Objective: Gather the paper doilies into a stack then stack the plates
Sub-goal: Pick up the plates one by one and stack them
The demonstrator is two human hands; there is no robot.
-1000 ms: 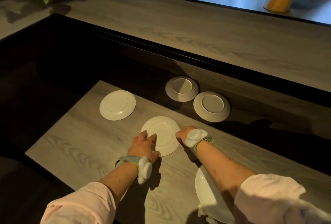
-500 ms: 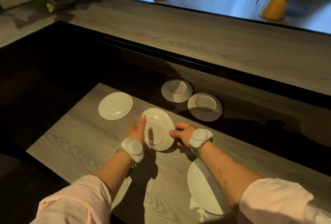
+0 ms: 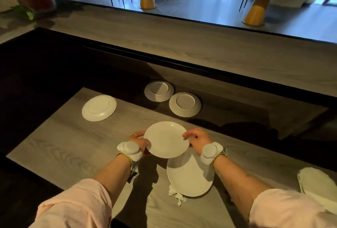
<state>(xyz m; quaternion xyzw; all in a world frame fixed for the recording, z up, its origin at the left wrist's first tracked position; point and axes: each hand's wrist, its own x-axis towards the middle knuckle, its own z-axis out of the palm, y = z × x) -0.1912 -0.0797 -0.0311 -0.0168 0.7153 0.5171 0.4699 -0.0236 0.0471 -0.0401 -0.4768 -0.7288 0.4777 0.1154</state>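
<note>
A white plate (image 3: 166, 139) is held face up above the wooden table, my left hand (image 3: 139, 141) gripping its left rim and my right hand (image 3: 197, 138) on its right rim. Just below it, near me, another white plate (image 3: 189, 178) lies face up with a bit of crumpled white paper (image 3: 176, 194) poking out under its near edge. Three more plates lie upside down farther away: one at the left (image 3: 99, 107), one at the back (image 3: 159, 91) and one to its right (image 3: 185, 104). A stack of white paper doilies (image 3: 317, 185) lies at the right edge.
The wooden table (image 3: 63, 151) has a dark drop on its left and near sides. A dark ledge (image 3: 164, 59) and a raised wooden counter (image 3: 200, 39) run behind the plates. Beyond are yellow table bases (image 3: 257, 10) and chairs.
The plate that lay upside down on the table was lifted by both hands, tilted on edge and turned over; it is now face up, held nearer to the plate in front of me.
</note>
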